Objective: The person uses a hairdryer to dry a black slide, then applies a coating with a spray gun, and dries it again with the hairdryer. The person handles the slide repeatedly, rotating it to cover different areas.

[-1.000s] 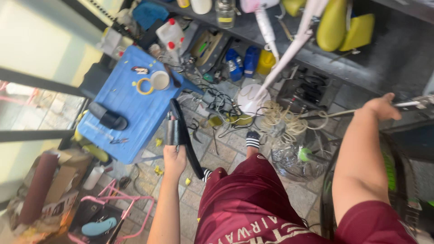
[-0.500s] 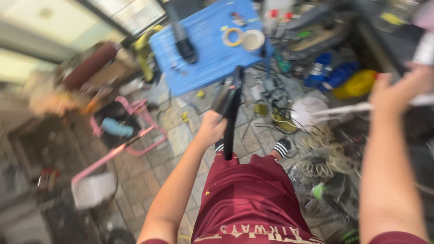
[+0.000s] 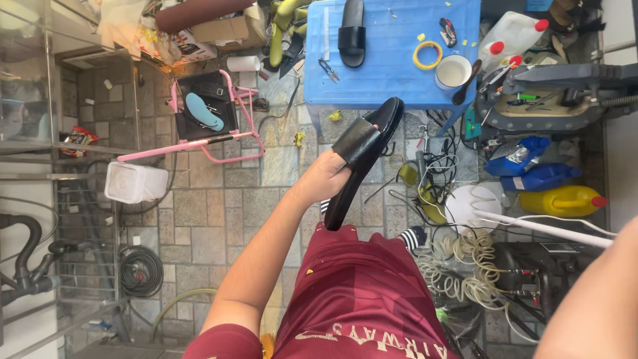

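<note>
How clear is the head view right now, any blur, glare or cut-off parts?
Head view: sharp, daylit; the left hand and its black slipper show crisply. Bright washout along the left edge by the glass. The right arm looms large at the lower right corner, its hand out of frame. Wide-angle lens stretches the edges.

1. A brown cardboard box (image 3: 229, 28) lies on the floor just left of the blue table (image 3: 392, 80), near its far corner.
2. A white plastic jug (image 3: 510, 34) with red caps stands just right of the table.
3. Two blue bottles (image 3: 525, 166), one with a silvery label, lie right of and below the table.
4. A yellow jug (image 3: 561, 201) with a red cap lies just below them.
5. A red snack wrapper (image 3: 78, 137) lies far left of the table.
</note>
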